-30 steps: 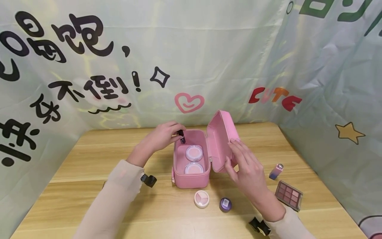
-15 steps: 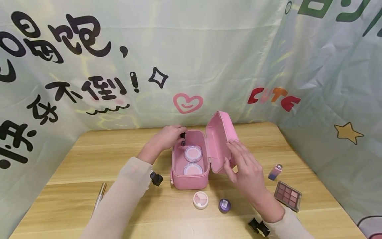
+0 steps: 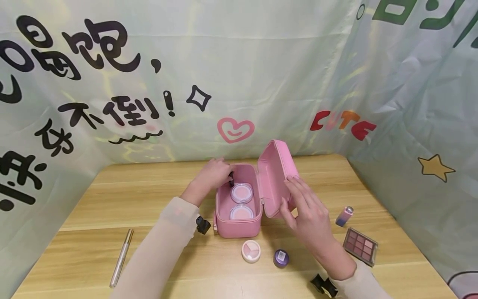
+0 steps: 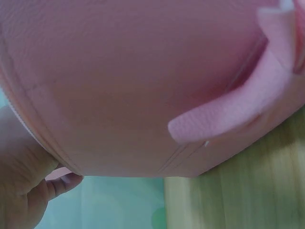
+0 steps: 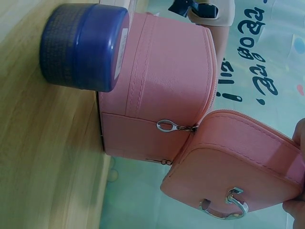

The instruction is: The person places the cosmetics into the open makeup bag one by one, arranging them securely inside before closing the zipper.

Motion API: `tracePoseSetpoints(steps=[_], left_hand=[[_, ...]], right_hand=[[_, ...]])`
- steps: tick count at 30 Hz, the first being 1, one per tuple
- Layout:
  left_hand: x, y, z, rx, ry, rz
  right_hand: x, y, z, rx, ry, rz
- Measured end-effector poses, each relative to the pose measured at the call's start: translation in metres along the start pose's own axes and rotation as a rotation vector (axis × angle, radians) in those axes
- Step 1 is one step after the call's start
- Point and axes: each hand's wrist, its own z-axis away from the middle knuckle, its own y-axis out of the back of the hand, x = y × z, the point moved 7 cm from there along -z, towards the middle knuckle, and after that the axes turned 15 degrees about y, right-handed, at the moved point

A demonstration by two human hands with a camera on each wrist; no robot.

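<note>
A pink cosmetic case stands on the table with its lid tilted open to the right. My left hand reaches over the case's left wall and pinches a small black tube inside, at the back; its lower end is close to the rear compact. Two round compacts with clear rims lie on the case floor. My right hand holds the lid's outer edge, thumb at the near side. In the left wrist view the case wall hides the left fingertips and the tube.
In front of the case lie a round three-colour pan and a purple jar. To the right are a pink-and-blue tube and an eyeshadow palette. A silver pen-like tube lies left. Printed cloth backs the table.
My left hand has moved right and lower into the case with the black tube. The silver pen-like tube has come into view from behind the left sleeve. My right hand stays on the lid.
</note>
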Motion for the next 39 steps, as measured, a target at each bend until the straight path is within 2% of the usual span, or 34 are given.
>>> tracePoseSetpoints(steps=[7, 13, 20, 28, 39], left_hand=[[0.0, 0.003, 0.0, 0.02, 0.018, 0.008], [-0.005, 0.004, 0.006, 0.09, 0.03, 0.076], [-0.011, 0.015, 0.019, 0.175, 0.018, 0.112], [-0.018, 0.022, 0.03, 0.157, 0.014, 0.163], [-0.027, 0.023, 0.049, 0.181, 0.011, 0.178]], right_hand=[[0.0, 0.0, 0.0, 0.001, -0.001, 0.0], [-0.001, -0.001, -0.001, 0.004, 0.002, -0.006], [-0.001, -0.001, 0.0, 0.006, 0.0, -0.008], [0.0, -0.001, 0.0, 0.016, -0.002, -0.004], [0.0, -0.003, 0.0, 0.017, -0.009, -0.004]])
